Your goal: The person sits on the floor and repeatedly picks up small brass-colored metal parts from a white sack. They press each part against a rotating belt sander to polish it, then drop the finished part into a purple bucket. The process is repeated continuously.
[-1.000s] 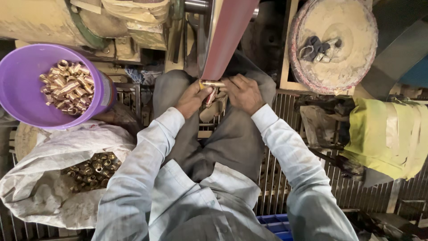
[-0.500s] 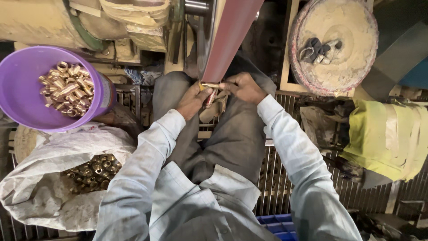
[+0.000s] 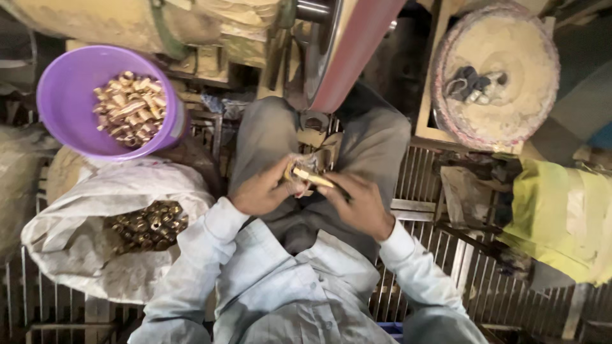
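Observation:
Both my hands meet over my lap, below a reddish sanding belt point(image 3: 349, 57). My left hand point(image 3: 262, 191) and my right hand point(image 3: 358, 202) together grip a small shiny brass fitting point(image 3: 308, 176), one hand at each end. The fitting lies level between my fingers, a short way back from the belt. A purple bucket point(image 3: 60, 118) with several polished brass pieces point(image 3: 131, 107) stands at the upper left. A white sack point(image 3: 95, 255) at the lower left is open and holds darker brass parts point(image 3: 148, 224).
A round dusty tray point(image 3: 510, 102) with a few small dark items sits at the upper right. A yellow-green cloth bundle point(image 3: 564, 216) lies at the right. Under my legs runs a metal grating point(image 3: 427, 185). A large dusty machine housing point(image 3: 127, 22) fills the top left.
My hands have drawn the brass fitting back from the belt toward my lap. The view has tilted lower.

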